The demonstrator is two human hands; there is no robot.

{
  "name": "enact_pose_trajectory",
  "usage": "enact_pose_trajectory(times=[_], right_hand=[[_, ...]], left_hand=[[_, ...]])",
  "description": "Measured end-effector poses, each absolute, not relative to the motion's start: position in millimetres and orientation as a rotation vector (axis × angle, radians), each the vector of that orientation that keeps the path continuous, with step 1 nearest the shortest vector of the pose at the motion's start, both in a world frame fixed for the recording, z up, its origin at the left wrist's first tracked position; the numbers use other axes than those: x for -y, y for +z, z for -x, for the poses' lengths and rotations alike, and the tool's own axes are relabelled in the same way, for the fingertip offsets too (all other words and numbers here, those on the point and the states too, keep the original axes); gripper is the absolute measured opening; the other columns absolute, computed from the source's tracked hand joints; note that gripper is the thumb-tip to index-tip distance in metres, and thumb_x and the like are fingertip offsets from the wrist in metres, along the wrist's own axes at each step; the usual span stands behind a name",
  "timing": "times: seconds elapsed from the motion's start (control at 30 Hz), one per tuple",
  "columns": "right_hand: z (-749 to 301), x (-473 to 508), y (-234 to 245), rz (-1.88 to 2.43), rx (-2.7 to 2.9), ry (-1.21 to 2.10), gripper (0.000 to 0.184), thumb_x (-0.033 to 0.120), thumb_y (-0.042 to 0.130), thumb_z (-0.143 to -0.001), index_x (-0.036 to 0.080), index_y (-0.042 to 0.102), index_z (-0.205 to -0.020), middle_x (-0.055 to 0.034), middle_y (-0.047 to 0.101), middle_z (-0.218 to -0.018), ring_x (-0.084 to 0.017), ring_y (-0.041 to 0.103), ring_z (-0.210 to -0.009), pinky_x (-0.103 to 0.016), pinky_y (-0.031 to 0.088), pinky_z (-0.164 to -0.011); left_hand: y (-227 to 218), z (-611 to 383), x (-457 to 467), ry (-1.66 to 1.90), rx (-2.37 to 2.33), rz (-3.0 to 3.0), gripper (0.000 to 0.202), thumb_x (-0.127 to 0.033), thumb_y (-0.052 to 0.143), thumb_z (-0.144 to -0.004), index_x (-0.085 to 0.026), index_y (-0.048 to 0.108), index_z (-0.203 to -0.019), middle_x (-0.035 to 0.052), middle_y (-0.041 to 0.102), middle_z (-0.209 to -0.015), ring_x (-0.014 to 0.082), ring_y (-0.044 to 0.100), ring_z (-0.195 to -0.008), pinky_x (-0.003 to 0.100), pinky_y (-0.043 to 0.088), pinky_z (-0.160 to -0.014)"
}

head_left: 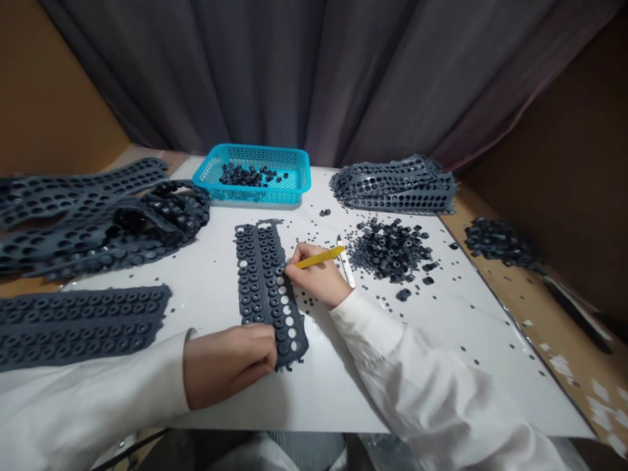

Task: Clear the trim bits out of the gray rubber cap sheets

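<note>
A dark rubber sheet (262, 275) with rows of round moulded rings lies lengthwise before me on the white board. Along its right column several holes show white where rings are gone, and another gap shows at its left edge. My right hand (314, 273) pinches a yellow pen-shaped tool (321, 257), its lower end hidden by my fingers at the right column. My left hand (235, 360) rests closed on the near end of the sheet; what its fingers hold, if anything, is hidden.
A turquoise basket (299, 193) with small black parts stands at the back. Punched-out sheets lie at the left (88, 203) and back right (397, 186). A pile of black parts (392, 245) and a white pen-like tool (345, 261) lie right. Another ringed sheet (83, 324) lies left.
</note>
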State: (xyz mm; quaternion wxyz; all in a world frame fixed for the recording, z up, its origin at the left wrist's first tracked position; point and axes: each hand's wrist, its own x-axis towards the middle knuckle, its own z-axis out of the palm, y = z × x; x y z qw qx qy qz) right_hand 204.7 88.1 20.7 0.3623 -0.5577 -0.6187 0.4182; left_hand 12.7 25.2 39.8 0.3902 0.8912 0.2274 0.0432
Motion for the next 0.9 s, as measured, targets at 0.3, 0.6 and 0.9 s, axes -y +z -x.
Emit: enact_pose_trajectory(times=[0.3, 0.6, 0.9], right_hand=[[-205.9, -90.2, 19.7, 1.454, 1.614, 1.082, 0.012, 0.016, 0.054, -0.064, 0.02, 0.044, -0.06, 0.0068, 0.048, -0.049, -0.009, 0.048, -0.048, -0.02, 0.033, -0.047], [-210.9, -92.8, 12.0, 1.449, 1.51, 1.181, 0.015, 0.016, 0.055, -0.063, 0.02, 0.041, -0.06, 0.0074, 0.05, -0.047, -0.009, 0.05, -0.045, -0.019, 0.036, -0.046], [-207.1, -89.2, 21.2, 1.456, 1.625, 1.027, 0.014, 0.013, 0.054, -0.061, 0.019, 0.043, -0.056, 0.0067, 0.048, -0.05, -0.009, 0.046, -0.049, -0.019, 0.034, -0.048]], left_hand=[[38.3, -13.9, -99.9, 0.429, -1.104, -2.06, 0.029, -0.026, 0.033, -0.089, -0.017, 0.057, -0.102, 0.0003, 0.059, -0.077, 0.0139, 0.054, -0.068, 0.026, 0.043, -0.066], [33.2, -36.5, -129.1, 0.179, -0.893, -2.693, 0.021, -0.022, 0.057, -0.077, -0.012, 0.064, -0.094, 0.0081, 0.061, -0.087, 0.0216, 0.054, -0.087, 0.034, 0.044, -0.081], [28.2, -40.5, -129.8, 0.076, -0.721, -2.905, 0.024, -0.012, 0.041, -0.088, -0.012, 0.059, -0.073, 0.0078, 0.058, -0.077, 0.0193, 0.051, -0.079, 0.031, 0.043, -0.074]])
